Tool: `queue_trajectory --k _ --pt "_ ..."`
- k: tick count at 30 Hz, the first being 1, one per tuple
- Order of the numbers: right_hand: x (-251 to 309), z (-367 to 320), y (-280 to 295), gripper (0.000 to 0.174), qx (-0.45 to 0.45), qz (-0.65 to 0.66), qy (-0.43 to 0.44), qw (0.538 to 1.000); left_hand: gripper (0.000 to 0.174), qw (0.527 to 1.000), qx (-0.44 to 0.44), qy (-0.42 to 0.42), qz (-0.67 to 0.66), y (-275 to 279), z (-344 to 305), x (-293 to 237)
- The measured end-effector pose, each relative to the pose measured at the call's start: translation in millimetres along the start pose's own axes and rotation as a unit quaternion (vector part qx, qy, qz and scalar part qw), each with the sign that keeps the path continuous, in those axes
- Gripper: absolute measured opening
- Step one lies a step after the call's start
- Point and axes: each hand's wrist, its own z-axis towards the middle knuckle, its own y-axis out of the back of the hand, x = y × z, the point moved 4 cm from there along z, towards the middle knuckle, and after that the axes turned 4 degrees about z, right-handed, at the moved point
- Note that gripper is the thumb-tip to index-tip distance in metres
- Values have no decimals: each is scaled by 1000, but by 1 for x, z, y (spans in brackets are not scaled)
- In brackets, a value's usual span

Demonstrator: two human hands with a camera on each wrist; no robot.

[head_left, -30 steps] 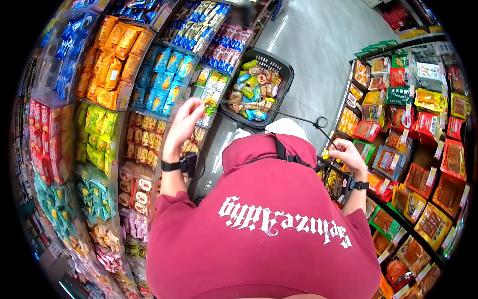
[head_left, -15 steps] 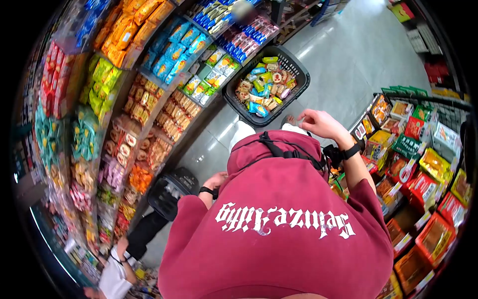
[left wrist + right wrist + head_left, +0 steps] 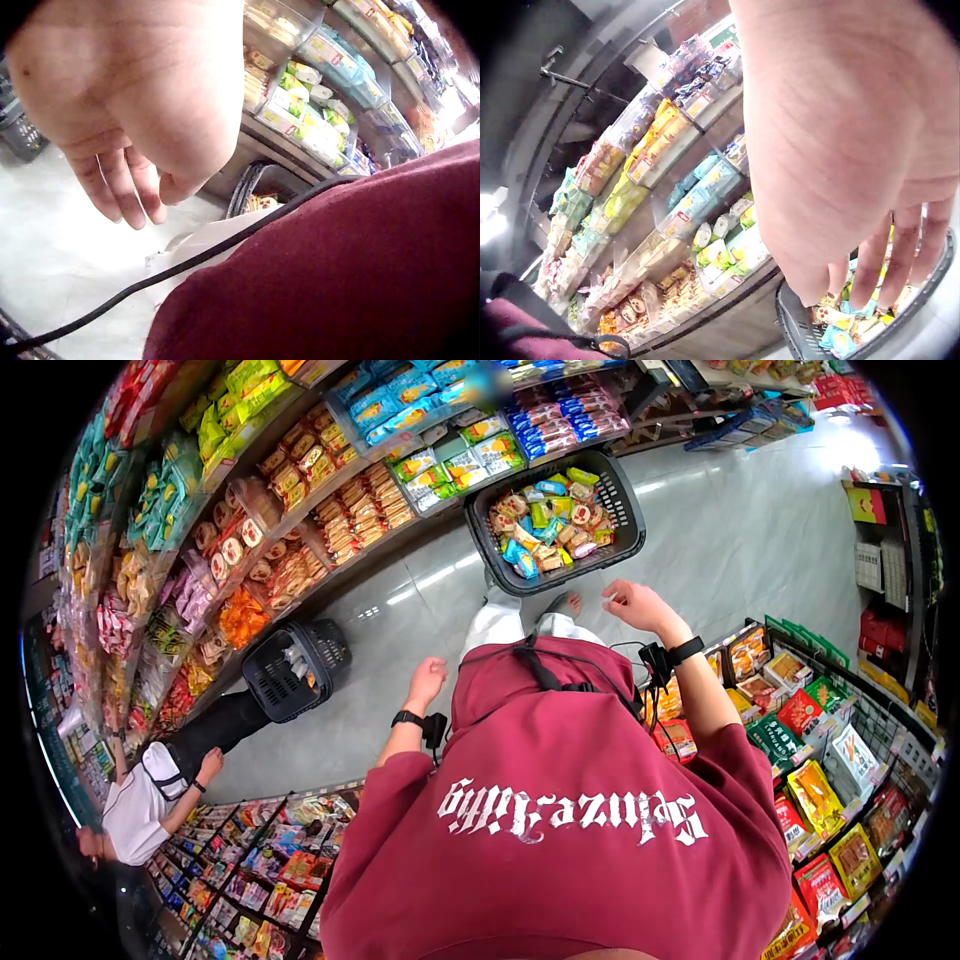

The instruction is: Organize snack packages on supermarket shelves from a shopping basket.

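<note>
Right hand (image 3: 643, 607) is hovering near black basket (image 3: 627, 510) of wrapped snacks (image 3: 550, 520), fingers relaxed; left hand (image 3: 428, 680) is hanging beside maroon shirt (image 3: 570, 895), fingers likewise loose.

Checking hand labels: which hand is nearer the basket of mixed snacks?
Right. In the head view, the right hand is just below and right of the basket; the left hand is farther off, below and to its left.
</note>
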Motion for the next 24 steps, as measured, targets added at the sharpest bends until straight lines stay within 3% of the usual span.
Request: queue_trajectory --k 9,14,16,24 --pt "10 8 -6 33 -35 -13 -102 994 29 994 57 -41 81 5 115 -75" --pt "8 17 -7 30 -50 21 -135 989 28 988 92 -41 114 16 140 -118" --pt "-3 27 -12 30 -40 33 -134 990 27 989 97 3 108 17 154 -113" --pt "-91 112 -36 28 29 81 -155 984 24 979 69 37 187 -14 214 -79"
